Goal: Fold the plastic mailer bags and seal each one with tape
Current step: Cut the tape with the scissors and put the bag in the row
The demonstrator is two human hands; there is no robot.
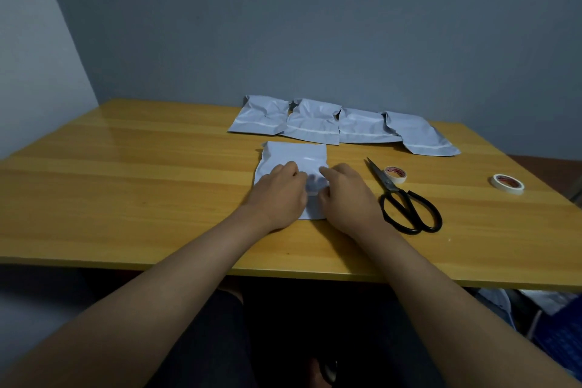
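- Under both our hands, a grey mailer bag lies flat on the wooden worktop.
- Our left hand and right hand rest on it, fingers curled, gathering its middle.
- Beyond our fingers, four more mailers lie in a row.
- Right of our fingers: black scissors, then two tape rolls.

Single head-worn view, looking forward and down, close over the table, facing the wall

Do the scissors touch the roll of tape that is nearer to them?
Cannot tell. In the head view the blade of the scissors runs right beside the nearer tape roll and overlaps its edge, but no contact or gap shows plainly.
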